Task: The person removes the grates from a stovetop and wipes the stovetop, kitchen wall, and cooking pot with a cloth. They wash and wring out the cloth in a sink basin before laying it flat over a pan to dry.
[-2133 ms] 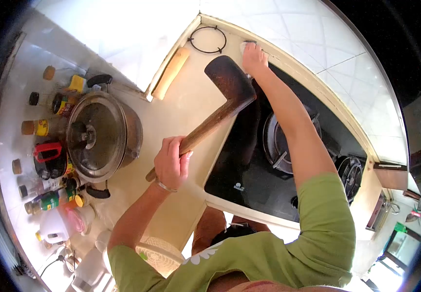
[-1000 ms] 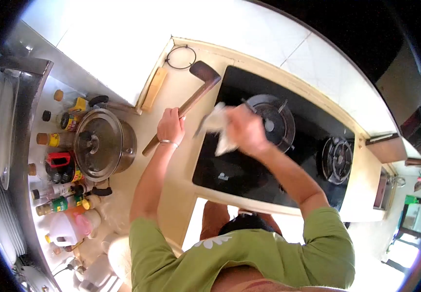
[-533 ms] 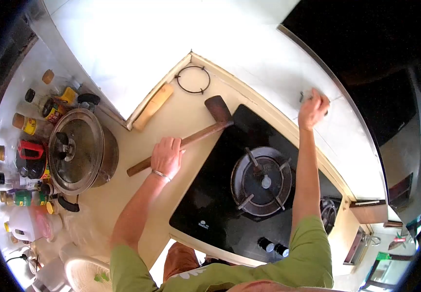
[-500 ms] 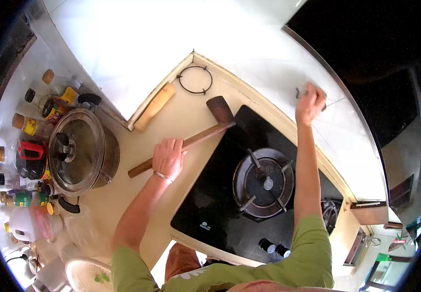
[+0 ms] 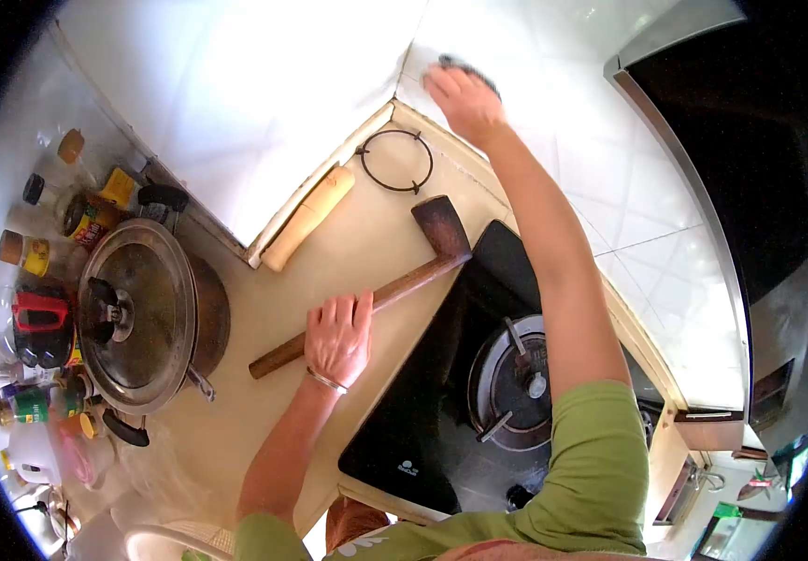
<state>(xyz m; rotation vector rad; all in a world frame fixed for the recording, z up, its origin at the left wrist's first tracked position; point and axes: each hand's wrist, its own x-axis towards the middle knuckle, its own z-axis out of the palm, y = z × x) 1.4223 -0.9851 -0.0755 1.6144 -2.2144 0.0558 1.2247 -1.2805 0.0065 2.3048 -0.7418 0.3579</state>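
My left hand is closed over the handle of a wooden tool that lies slantwise on the counter. The tool's dark, blocky head sits at an angle to the handle, beside the corner of the black gas stove. Up at the white tiled wall, my right hand presses a small dark pad, like a scourer or folded cloth, near the wall corner. Most of the pad is hidden under the fingers. My right forearm passes over the stove and partly covers the burner.
A light wooden rolling pin and a black metal ring stand lie along the counter's back edge. At left stand a large lidded pot and several bottles and jars. A dark range hood overhangs the right side.
My right hand has moved left along the wall with the pad, from above the stove to near the corner. My left hand stays on the tool's handle. The camera view has shifted slightly.
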